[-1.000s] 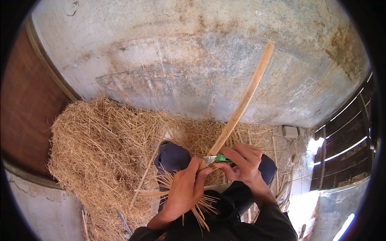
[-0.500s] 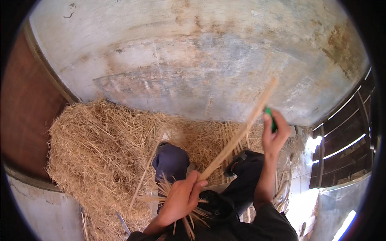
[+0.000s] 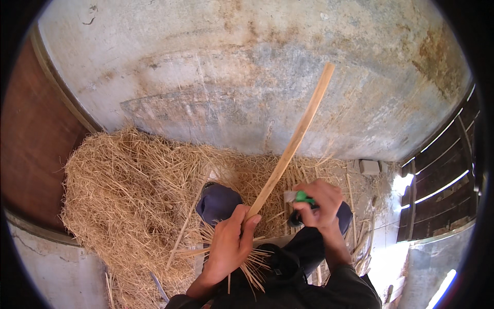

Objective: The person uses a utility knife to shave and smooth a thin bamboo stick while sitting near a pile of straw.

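Note:
My left hand (image 3: 229,246) is closed around the lower part of a long, flat wooden strip (image 3: 296,136), which slants up and to the right in front of the wall. Thin pale splints (image 3: 253,268) fan out around and below that hand; I cannot tell whether they belong to the strip. Right of the strip and apart from it, my right hand (image 3: 321,203) grips a small green-handled tool (image 3: 303,196). A pale, flat end points left from the handle, slightly blurred, so its exact kind is unclear.
A large heap of straw-like shavings (image 3: 128,206) lies at the left against a stained wall (image 3: 247,87). My bent knee (image 3: 218,202) is beside it. Grey blocks (image 3: 369,167) and loose sticks (image 3: 363,244) lie at the right, near a slatted wooden wall (image 3: 437,180).
My right hand has come down and left with the green-handled tool, away from the strip's upper part. The wooden strip now stands more steeply, its top further left and higher.

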Demonstrator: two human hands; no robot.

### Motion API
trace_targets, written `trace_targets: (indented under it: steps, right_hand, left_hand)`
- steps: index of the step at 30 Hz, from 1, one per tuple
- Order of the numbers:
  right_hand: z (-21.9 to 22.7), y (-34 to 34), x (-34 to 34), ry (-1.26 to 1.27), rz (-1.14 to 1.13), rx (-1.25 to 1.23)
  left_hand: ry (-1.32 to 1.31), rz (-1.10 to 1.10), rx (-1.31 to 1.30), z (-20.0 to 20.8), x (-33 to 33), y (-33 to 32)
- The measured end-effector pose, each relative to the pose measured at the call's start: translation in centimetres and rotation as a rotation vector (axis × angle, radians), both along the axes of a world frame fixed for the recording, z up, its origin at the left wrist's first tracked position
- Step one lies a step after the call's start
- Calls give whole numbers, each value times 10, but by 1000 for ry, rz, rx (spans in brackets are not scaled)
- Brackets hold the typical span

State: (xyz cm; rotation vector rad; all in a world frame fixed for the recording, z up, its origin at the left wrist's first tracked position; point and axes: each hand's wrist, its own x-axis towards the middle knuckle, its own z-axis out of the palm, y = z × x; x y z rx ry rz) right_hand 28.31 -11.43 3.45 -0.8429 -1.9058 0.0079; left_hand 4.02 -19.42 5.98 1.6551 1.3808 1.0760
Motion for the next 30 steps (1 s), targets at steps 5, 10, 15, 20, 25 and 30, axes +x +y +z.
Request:
trace_targets:
  steps: [5, 10, 15, 20, 25, 30]
  right_hand:
    - [3, -7, -17, -97, 68, 27]
    - [3, -6, -22, -121, 44, 75]
    - [5, -6, -24, -138, 27, 91]
    - [9, -5, -25, -123, 18, 115]
    - [14, -6, -26, -130, -1, 100]
    - [15, -5, -25, -144, -11, 103]
  left_hand:
    - [-28, 9, 52, 2, 11, 1]
    - [-48, -17, 27, 5, 13, 0]
    - [-109, -115, -95, 10, 6, 1]
    - [-150, -111, -124, 12, 7, 1]
    - [-125, -104, -85, 13, 6, 0]
    - [-106, -102, -58, 10, 5, 2]
